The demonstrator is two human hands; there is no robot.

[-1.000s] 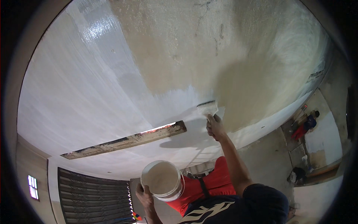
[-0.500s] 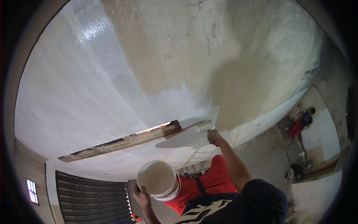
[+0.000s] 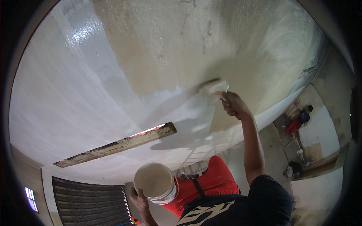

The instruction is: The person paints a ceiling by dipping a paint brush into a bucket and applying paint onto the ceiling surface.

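My right hand (image 3: 234, 104) is closed round the handle of a wide paint brush (image 3: 215, 87), raised in front of the wall. Its bristles lie at the border between the white-coated part and the bare beige plaster (image 3: 241, 84); whether they touch is hard to make out. A white plastic bucket (image 3: 154, 182) hangs in my left hand (image 3: 139, 199), the thumb hooked over its rim and the fingers round its side. Pale residue coats the bucket's inner wall. White coating (image 3: 86, 98) covers the wall's left and lower parts.
A long slot (image 3: 117, 145) with rough edges opens in the wall above the bucket. Slatted dark shutters (image 3: 88, 199) stand at lower left. Far right, another person (image 3: 299, 120) in red trousers is near a partly white wall. A dark bundle (image 3: 294, 169) lies on the floor.
My right hand has lifted the brush from beside the slot's right end to higher on the wall, at the coating's edge. The left hand still holds the bucket; the whole view has shifted slightly.
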